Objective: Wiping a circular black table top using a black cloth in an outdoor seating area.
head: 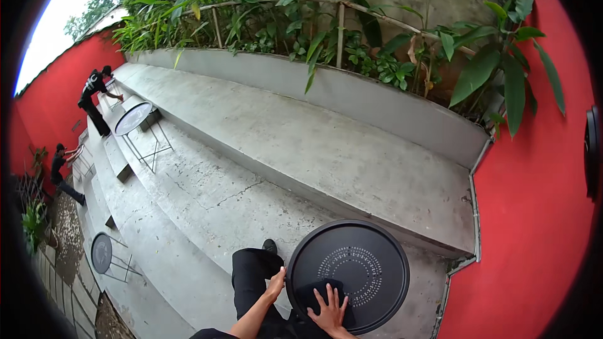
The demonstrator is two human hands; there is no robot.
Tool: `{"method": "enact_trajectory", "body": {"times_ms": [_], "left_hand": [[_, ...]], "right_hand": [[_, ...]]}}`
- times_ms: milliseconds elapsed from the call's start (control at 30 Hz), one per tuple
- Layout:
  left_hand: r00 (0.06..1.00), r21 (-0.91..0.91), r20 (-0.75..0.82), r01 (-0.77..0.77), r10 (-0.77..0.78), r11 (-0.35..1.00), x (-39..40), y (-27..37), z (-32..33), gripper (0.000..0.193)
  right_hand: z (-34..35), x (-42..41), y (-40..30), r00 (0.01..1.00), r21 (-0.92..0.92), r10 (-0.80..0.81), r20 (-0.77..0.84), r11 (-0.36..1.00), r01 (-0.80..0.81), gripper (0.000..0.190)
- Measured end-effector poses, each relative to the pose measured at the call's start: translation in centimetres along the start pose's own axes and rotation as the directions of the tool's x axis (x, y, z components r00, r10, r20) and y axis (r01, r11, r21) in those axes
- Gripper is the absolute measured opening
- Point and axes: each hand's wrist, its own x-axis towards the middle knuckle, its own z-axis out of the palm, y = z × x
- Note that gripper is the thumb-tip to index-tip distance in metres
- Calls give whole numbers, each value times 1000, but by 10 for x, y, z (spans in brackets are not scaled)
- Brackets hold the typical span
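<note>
A round black tray table with a raised rim and rings of pale dots stands right before me. My left hand grips its rim at the left side. My right hand lies flat on the near part of the top, fingers spread. Under and around that hand is a darker patch; I cannot tell whether it is a black cloth or a reflection. The tray table's legs are hidden beneath the top.
Broad concrete steps descend to the left. More round folding tables stand on them. Two people in dark clothes bend over tables farther off. A red wall rises at right; a planter runs along the top.
</note>
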Motion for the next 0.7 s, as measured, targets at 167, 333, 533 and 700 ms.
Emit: {"method": "enact_trajectory", "body": {"times_ms": [167, 333, 533, 700], "left_hand": [[964, 143, -99, -230, 246, 962, -30, -36, -8, 47], [951, -45, -121, -293, 286, 955, -66, -65, -32, 33], [966, -66, -160, -216, 203, 974, -101, -78, -71, 32], [965, -73, -161, -220, 206, 973, -100, -91, -98, 31]], "right_hand": [[-17, -3, 47, 983, -8, 157, -95, 987, -158, 73], [-5, 65, 36, 971, -85, 128, -201, 985, -147, 72], [12, 59, -14, 989, -49, -75, -126, 996, 70, 63], [4, 26, -8, 987, -12, -154, -55, 988, 153, 61]]}}
